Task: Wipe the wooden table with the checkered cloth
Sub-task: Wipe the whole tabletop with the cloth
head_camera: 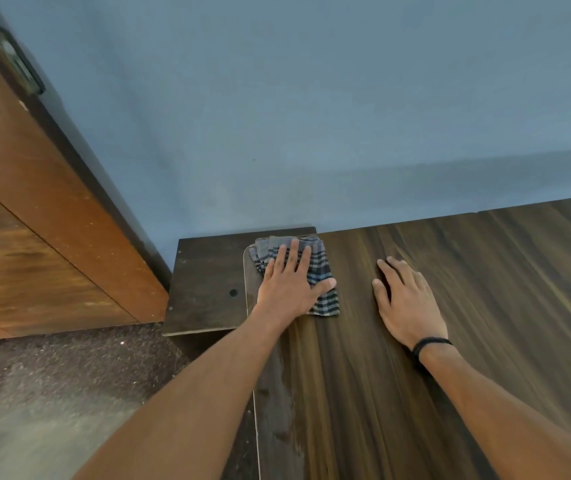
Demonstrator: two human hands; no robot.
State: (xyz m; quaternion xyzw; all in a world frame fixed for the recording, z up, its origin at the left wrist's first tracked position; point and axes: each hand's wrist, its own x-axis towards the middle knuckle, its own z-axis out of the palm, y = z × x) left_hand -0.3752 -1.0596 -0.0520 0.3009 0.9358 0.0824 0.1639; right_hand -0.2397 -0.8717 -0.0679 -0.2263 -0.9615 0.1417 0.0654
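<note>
The checkered cloth (315, 271) lies folded into a rough rectangle at the far left corner of the wooden table (450, 341), close to the blue wall (312, 116). It is woven in grey, blue and dark navy stripes that cross into checks, and several layers of fold show along its far edge. The left hand (289, 285) lies flat on top of it, fingers straight and spread, thumb out toward the cloth's right side, pressing it down without curling round it. The right hand (405, 299) rests palm down on bare tabletop just beside the cloth, to its right, fingers relaxed and holding nothing; a black band (429, 344) circles that wrist. The table's surface is dark brown with long streaky grain, and a duller, smeared strip runs along its left edge near the forearm. Past that edge a darker, lower wooden stand (208, 285) with a small round hole sits against the wall, and a brown wooden door (34, 220) stands further left above speckled floor (52, 393).
</note>
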